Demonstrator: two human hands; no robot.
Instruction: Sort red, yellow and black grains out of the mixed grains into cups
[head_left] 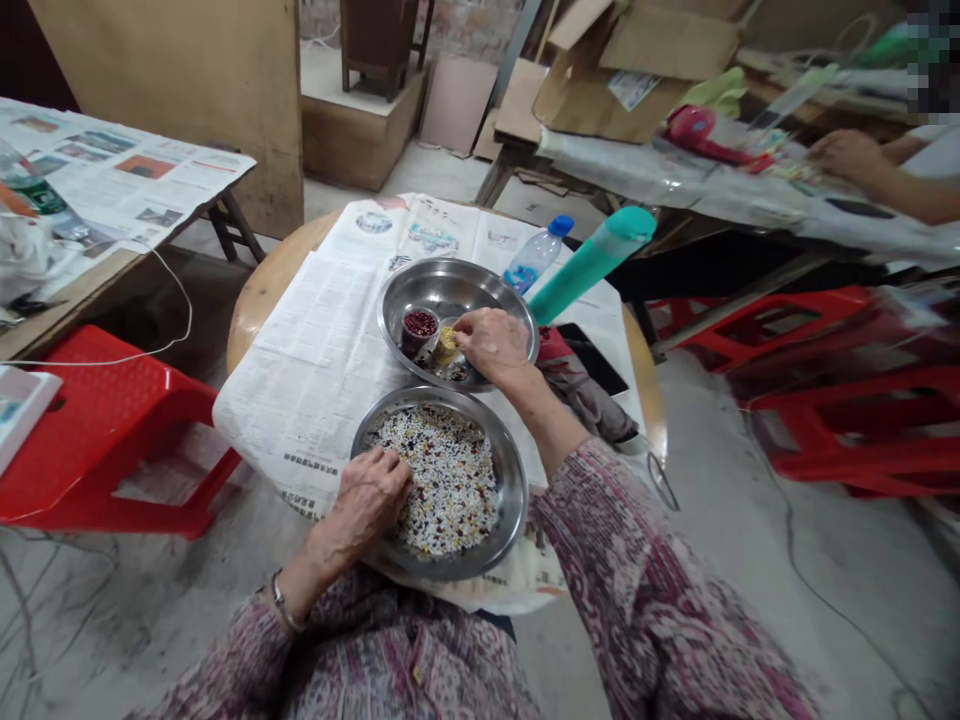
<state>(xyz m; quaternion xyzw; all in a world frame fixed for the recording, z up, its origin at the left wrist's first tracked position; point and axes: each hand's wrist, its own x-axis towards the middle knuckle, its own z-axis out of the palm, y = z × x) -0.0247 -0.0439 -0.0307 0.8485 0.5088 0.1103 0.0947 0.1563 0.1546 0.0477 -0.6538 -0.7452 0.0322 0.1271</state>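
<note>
Two metal bowls rest on newspaper, one behind the other. In the near bowl (516,510) lies a spread of mixed grains (450,480), mostly white with dark, red and yellow bits. My left hand (371,495) reaches over its left rim, fingers curled together at the grains; whatever they pinch is hidden. My right hand (495,345) is over the far bowl (465,272), its fingertips closed together at a small cup of yellow grains (446,343). Whether they hold a grain I cannot make out. Beside it stands a small cup of dark red beans (420,325). Dark grains lie loose around the cups.
Behind the bowls are a blue-capped plastic bottle (536,255) and a green cylinder (592,265). A dark phone (592,358) and crumpled cloth (600,400) lie right. Red stools (112,420) flank the round table (247,310). Another person's hand (847,155) is at the far-right table.
</note>
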